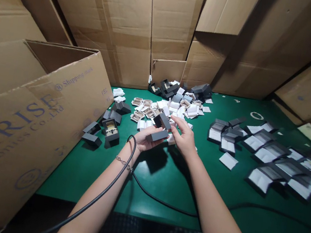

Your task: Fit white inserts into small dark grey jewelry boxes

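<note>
In my head view, the small dark box (157, 135) lies between the hands, out in front over the desk (172, 192), its two halves hinged apart. The near half runs roughly left to right across my view, its right end a little higher; the other half slants up behind it. The left hand (144, 139) is under and around the near half, so it carries the box, its fingers partly curled, palm upward. The right hand (182, 137) comes in from the right, thumb and forefinger slightly parted at the raised half's right edge; I judge it the nearer one to that half. They seem to touch it, but I cannot tell whether they pinch.

What I can't see is the hinge side and most of the interior, which is in shadow. The left fingertips are largely behind the box. Beyond it, the pale inserts (147, 103) overlap too much for me to count, and the rightmost open boxes (269, 152) blur toward the edge.
</note>
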`<state>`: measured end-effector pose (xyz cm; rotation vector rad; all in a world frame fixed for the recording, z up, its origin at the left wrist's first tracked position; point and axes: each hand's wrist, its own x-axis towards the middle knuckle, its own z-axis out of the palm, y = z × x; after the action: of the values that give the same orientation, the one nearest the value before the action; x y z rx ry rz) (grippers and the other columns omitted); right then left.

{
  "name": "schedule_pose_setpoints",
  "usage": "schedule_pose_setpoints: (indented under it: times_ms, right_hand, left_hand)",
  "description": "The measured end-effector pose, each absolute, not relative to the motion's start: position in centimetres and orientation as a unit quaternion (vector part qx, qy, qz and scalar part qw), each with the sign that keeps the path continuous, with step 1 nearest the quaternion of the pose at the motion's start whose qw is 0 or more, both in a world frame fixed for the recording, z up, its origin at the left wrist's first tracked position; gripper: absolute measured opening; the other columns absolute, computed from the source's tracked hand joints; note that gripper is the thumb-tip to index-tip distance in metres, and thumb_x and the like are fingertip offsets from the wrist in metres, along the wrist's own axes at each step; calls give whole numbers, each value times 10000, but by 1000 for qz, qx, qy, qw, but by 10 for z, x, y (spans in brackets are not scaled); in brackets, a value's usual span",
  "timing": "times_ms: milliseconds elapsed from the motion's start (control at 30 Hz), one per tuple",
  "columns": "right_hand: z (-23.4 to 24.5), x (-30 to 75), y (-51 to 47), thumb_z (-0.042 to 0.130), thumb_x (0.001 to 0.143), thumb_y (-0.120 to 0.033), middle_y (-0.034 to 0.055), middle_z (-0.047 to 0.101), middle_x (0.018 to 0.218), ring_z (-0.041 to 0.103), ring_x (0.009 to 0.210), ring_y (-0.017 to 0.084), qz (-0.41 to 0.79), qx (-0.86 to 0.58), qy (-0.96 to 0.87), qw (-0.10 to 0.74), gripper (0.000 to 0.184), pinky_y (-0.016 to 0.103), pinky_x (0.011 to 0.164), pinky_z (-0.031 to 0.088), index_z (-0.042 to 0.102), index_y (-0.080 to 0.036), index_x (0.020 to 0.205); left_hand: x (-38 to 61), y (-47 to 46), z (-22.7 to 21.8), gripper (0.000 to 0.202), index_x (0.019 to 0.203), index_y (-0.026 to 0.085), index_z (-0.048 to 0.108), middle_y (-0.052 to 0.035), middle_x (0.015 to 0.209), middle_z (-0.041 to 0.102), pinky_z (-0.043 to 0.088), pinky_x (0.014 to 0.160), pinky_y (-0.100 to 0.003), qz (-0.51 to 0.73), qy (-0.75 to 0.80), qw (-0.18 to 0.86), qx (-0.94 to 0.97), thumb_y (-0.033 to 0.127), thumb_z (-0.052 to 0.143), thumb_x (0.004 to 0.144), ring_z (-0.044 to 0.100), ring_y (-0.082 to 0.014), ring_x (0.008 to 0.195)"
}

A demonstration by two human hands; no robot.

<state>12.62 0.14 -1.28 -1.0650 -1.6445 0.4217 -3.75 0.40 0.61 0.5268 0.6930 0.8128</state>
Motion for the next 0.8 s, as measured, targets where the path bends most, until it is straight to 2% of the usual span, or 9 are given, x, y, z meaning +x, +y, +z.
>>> schedule_pose_setpoints:
  times_ms: [100,200,300,433,600,800]
  right_hand:
    - [-12,125,-1,578,793,-284,74,648,1125,596,1064,222,160,-463,-679,546,313,403,953,460,669,-241,1089]
    - [-11,122,-4,602,758,-260,72,659,1098,607,1032,218,139,-481,-657,563,322,393,939,471,659,-226,1073]
    - [-12,121,-4,658,693,-277,79,662,1060,619,980,229,143,-525,-605,581,427,407,903,493,599,-210,1111]
    - [-12,123,-4,699,624,-291,106,642,1073,619,982,243,169,-573,-548,586,579,420,903,493,508,-192,1161]
    - [-13,124,-4,646,650,-255,88,630,1102,603,1044,225,197,-534,-598,565,592,402,951,469,449,-217,1207]
    - [-17,121,-4,642,668,-218,63,608,1147,584,1094,201,240,-478,-626,567,676,379,985,456,403,-253,1299]
  left_hand:
    - [-36,5,4,125,918,98,657,-75,760,700,525,541,-179,386,335,824,246,133,591,818,662,-127,621]
    - [-36,6,4,161,958,102,653,-75,769,701,534,565,-187,387,342,819,252,133,599,809,670,-134,641]
    - [-37,5,9,219,1020,100,648,-93,849,714,528,557,-180,388,338,814,270,115,584,811,669,-126,639]
    - [-40,2,17,391,1193,132,595,-100,982,715,516,565,-165,391,307,812,304,88,572,805,663,-103,644]
    - [-42,0,18,547,1318,158,505,-84,1008,715,519,618,-174,378,283,821,321,69,579,784,666,-99,641]
    - [-43,-1,17,604,1368,161,451,-87,984,721,538,666,-222,340,272,834,338,99,590,784,675,-126,634]
